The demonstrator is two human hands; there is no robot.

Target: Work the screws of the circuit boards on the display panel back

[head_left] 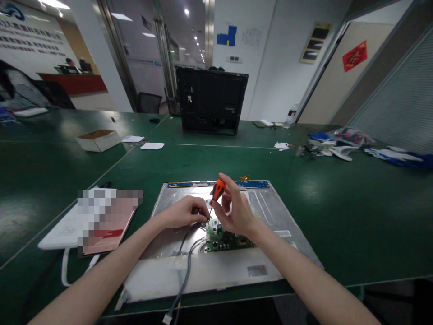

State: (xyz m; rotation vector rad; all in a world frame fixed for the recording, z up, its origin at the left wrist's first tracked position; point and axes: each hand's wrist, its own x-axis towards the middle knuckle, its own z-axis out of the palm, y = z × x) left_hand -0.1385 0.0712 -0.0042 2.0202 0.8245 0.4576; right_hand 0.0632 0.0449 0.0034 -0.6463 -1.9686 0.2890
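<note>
- Right hand [237, 212]: bare, fingers curled together around a screwdriver [216, 193]; short orange plastic handle, thin dark metal shaft tilted down and to the left, tip at the upper left corner of the circuit board.
- Left hand [182, 213]: bare, fingertips pinched together just beside the screwdriver tip, at the board's corner; what they pinch is too small to tell.
- Circuit board [225, 238]: small, green, rectangular, studded with tiny components and metal connectors; lies flat on the panel, towards its near middle, partly under the right hand.
- Metal panel [270, 212]: large, flat, dull silver sheet with shallow pressed ridges and a matte sheen; rests at the near edge of the desk. A narrow blue strip [252, 184] runs along its far edge.
- Grey cables [186, 271]: thin, smooth, curving from the board across the panel and off the desk's near edge, ending in a small white plug.
- Desk [355, 203]: broad, dark green, slightly glossy top.
- White pad [62, 232]: flat, rounded edges, left of the panel, with a blurred reddish booklet on it.
- Cardboard box [98, 140]: low, open, white outside, brown inside; far left of the desk.
- Black casing [211, 99]: large, upright, boxy, vented back; at the far edge.
- Blue and white gloves and wrappers [345, 142]: crumpled heap, far right corner.
</note>
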